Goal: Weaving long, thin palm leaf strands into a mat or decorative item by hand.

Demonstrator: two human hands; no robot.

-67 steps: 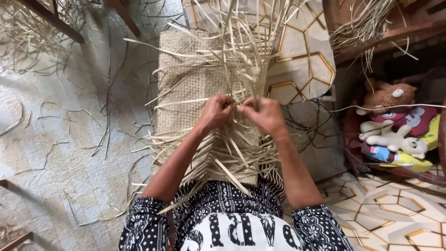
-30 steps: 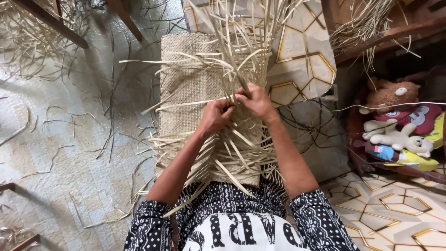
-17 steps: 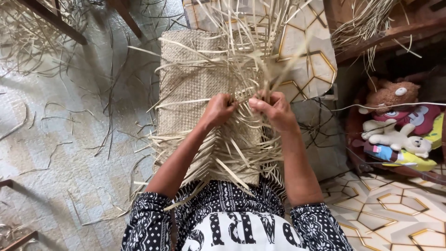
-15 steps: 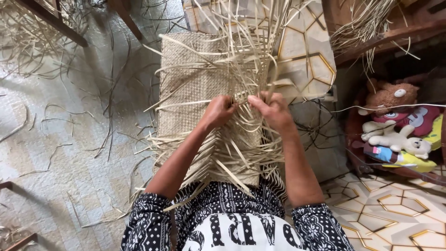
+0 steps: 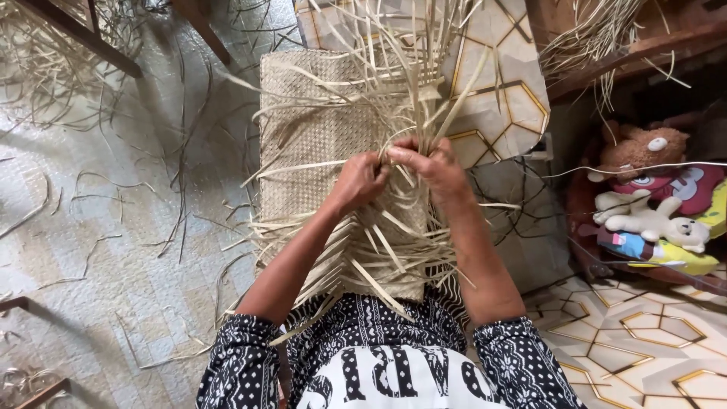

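**2 hands at the working edge of a half-woven mat**

From the head camera, we look down on a pale woven mat [image 5: 318, 144] that lies along the person's lap and runs away over the floor [image 5: 106, 250]. Its far part is tight, finished weave; the near part breaks into loose flat strips [image 5: 394, 76] that fan upward and out to both sides.

We see the left hand [image 5: 360, 180] curled closed at the edge of the finished weave, its fingers pressed down on the strips there and pinching a few of them. The right hand [image 5: 432, 168] sits just beside it, touching or almost touching it, closed around a bunch of upright strips that rise between thumb and fingers. Both hands meet near the middle of the mat, where woven and unwoven parts join.

Below the hands, more loose strips [image 5: 379, 257] cross over the lap and over the black-and-white patterned garment [image 5: 363, 333] with its sleeves.

Around this, we find scattered strip offcuts [image 5: 83, 189] on the pale floor to the left, and dark wooden furniture legs [image 5: 76, 34] at the top left. To the right, a tile with gold hexagon lines [image 5: 500, 83] shows under the mat's edge, and well apart from the hands lies a pile of soft toys: a brown bear [image 5: 640, 151] and a white plush [image 5: 655, 220].
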